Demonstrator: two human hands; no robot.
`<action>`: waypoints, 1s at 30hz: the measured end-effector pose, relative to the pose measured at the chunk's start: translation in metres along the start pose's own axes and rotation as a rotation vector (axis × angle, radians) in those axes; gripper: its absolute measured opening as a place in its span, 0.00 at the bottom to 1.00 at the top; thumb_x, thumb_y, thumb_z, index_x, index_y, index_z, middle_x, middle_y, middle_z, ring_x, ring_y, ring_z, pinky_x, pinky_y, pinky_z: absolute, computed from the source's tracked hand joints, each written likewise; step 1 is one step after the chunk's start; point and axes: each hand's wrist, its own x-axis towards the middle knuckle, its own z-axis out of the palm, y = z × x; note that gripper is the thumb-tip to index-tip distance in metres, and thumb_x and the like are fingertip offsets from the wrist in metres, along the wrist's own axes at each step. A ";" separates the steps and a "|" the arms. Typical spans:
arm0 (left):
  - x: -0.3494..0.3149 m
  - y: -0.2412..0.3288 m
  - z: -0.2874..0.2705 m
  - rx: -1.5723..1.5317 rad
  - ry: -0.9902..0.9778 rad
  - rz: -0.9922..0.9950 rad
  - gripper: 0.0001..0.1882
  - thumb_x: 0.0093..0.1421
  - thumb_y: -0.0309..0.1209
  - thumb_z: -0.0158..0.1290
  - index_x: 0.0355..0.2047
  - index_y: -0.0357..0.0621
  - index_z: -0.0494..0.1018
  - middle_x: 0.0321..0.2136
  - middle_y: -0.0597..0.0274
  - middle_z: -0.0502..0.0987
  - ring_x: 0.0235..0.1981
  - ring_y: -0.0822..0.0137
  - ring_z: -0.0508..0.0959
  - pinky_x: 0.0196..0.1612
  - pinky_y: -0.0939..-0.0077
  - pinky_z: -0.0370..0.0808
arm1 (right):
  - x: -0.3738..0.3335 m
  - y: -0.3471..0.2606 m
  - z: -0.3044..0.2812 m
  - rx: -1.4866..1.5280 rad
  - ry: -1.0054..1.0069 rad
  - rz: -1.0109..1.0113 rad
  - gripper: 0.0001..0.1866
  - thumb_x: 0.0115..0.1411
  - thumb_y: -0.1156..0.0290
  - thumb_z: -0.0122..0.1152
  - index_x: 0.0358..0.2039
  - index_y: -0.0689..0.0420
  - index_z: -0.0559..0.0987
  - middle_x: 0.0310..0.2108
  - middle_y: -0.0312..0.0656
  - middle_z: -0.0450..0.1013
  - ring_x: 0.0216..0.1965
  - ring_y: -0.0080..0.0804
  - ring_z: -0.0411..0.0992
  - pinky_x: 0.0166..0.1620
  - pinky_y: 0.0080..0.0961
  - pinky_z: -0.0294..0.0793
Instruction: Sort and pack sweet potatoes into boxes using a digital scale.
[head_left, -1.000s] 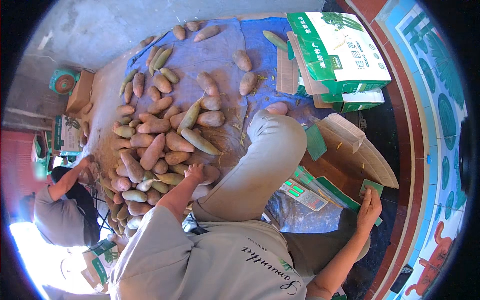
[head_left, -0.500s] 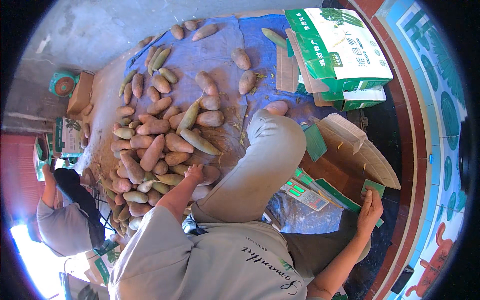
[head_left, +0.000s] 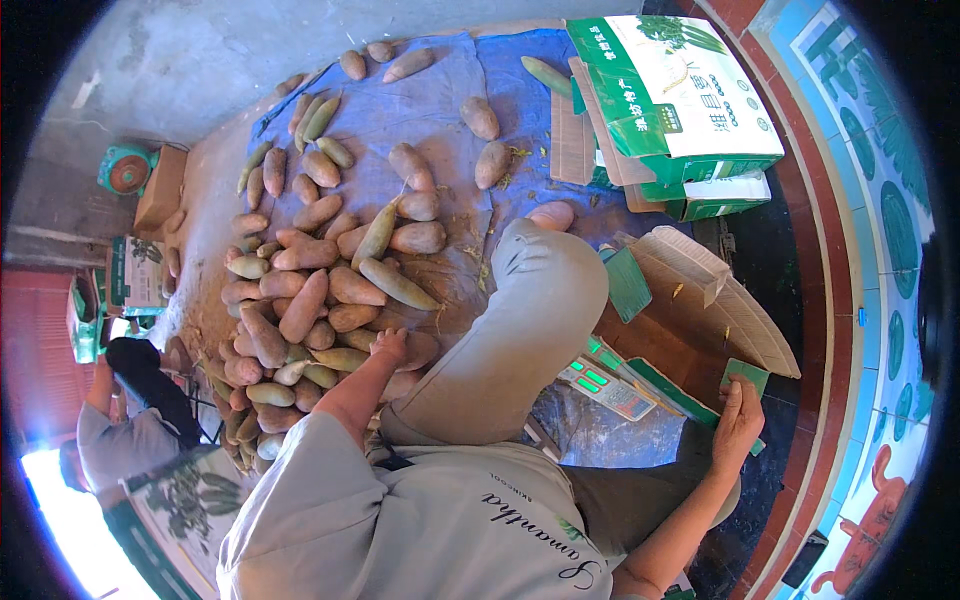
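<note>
My left hand (head_left: 388, 346) rests with bent fingers against a soil-covered radish (head_left: 420, 350) at the near right side of a large radish heap (head_left: 300, 290). Its fingertips are partly hidden. My right hand (head_left: 738, 425) pinches the green corner flap (head_left: 746, 378) of an open carton (head_left: 690, 335). The carton's brown inside shows a few small yellowish scraps, and its other flaps stand outward. Beside its near wall a scale (head_left: 607, 388) shows lit green displays. My bent knee rises between the heap and the carton.
Closed green-and-white cartons (head_left: 690, 100) stand at the far right. Loose radishes (head_left: 480, 118) lie on a blue sheet (head_left: 520, 80). At left are a green round machine (head_left: 127, 170) and a co-worker (head_left: 135, 445). A printed carton (head_left: 190, 505) looms at lower left. A tiled wall bounds the right.
A printed green-and-white carton has come into view close by at lower left, covering part of the co-worker, who has shifted. Both my hands stay in place.
</note>
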 end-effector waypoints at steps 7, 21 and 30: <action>0.011 -0.006 0.016 0.010 0.066 0.038 0.35 0.48 0.44 0.60 0.56 0.62 0.59 0.53 0.60 0.63 0.57 0.55 0.62 0.53 0.54 0.65 | -0.001 -0.002 -0.001 -0.002 -0.011 0.018 0.12 0.62 0.69 0.47 0.35 0.63 0.76 0.29 0.49 0.73 0.31 0.40 0.73 0.36 0.30 0.70; 0.004 -0.004 0.009 0.010 0.052 0.029 0.36 0.49 0.43 0.58 0.58 0.61 0.57 0.54 0.55 0.62 0.57 0.52 0.61 0.55 0.52 0.64 | -0.001 -0.003 -0.003 -0.010 -0.029 0.015 0.14 0.63 0.65 0.46 0.36 0.62 0.77 0.29 0.48 0.74 0.32 0.41 0.73 0.37 0.30 0.69; -0.013 0.005 -0.007 0.009 0.030 0.050 0.37 0.48 0.45 0.60 0.57 0.60 0.58 0.54 0.54 0.62 0.57 0.50 0.61 0.55 0.52 0.65 | -0.002 0.007 -0.001 -0.043 -0.015 -0.086 0.15 0.65 0.65 0.44 0.37 0.65 0.75 0.28 0.44 0.72 0.28 0.29 0.71 0.34 0.23 0.70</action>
